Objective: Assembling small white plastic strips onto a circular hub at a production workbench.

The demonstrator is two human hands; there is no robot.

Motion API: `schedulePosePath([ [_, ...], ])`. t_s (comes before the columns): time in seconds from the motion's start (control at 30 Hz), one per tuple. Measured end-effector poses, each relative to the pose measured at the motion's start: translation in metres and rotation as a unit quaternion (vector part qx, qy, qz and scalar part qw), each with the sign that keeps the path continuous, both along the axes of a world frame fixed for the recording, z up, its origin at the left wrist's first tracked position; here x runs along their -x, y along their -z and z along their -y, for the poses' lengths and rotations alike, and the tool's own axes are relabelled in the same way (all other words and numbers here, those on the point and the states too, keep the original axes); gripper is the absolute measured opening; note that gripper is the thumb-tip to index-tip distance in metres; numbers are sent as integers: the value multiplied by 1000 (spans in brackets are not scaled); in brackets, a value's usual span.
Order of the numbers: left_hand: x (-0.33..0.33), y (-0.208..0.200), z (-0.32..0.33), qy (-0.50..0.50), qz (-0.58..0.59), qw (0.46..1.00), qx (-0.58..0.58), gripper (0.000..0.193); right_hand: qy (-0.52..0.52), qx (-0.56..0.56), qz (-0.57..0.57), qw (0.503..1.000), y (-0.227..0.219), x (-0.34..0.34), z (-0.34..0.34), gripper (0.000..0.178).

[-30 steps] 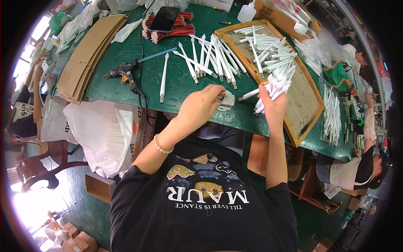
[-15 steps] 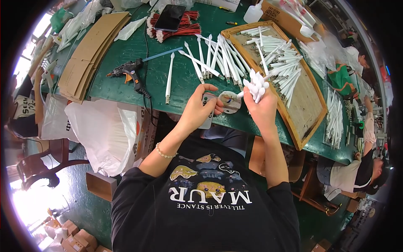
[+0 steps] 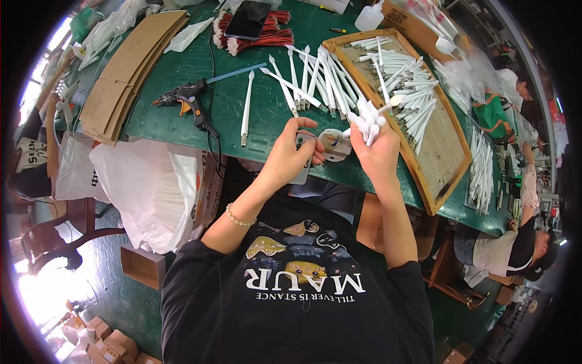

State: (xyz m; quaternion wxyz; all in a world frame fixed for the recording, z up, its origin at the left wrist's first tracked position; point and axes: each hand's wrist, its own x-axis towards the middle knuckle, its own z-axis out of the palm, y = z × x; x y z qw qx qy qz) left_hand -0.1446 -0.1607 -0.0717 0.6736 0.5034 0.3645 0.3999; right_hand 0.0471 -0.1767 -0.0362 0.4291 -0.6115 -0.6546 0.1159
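Closed around a bundle of white sticks (image 3: 368, 123), the right hand (image 3: 379, 159) has their rounded tips poking out at its 11 o'clock, bunched past the thumb. One of those tips, yellowish, leans out farther than the rest, at about 1 o'clock from the fist. At the right hand's 9 o'clock, just beside it on the green table (image 3: 227, 130), lies a round pale disc (image 3: 334, 151). That disc sits at 3 o'clock from the left hand (image 3: 293, 153), whose thumb and forefinger curve apart with a gap between them; whether its other fingers touch the grey slab (image 3: 301, 175) partly hidden behind them, I cannot tell. Loose white sticks (image 3: 330, 85) fan out at the disc's 12 o'clock, while a single white stick (image 3: 247, 109) lies near the left hand's 10 o'clock, a glue gun (image 3: 189, 100) beyond it. At the fist's 2 o'clock stands a wood-framed tray (image 3: 441, 155), partly heaped with more sticks (image 3: 412, 91).
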Motion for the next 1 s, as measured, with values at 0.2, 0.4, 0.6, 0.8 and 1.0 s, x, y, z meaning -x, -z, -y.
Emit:
schedulePosePath([
  [0.2,1,0,0,-6,16,1000,3,32,3,-8,-7,1000,-3,4,1,20],
  [0.4,2,2,1,-11,45,999,12,30,8,-25,12,1000,-2,5,1,19],
  [0.6,6,3,-2,3,50,999,0,30,-7,64,5,998,-18,-1,-17,24],
  [0.8,6,2,-3,15,62,998,-3,28,-37,191,97,976,-39,-1,-72,30],
  [1.0,6,-3,-1,19,39,999,-10,26,-37,243,-230,942,-39,-28,-61,31],
])
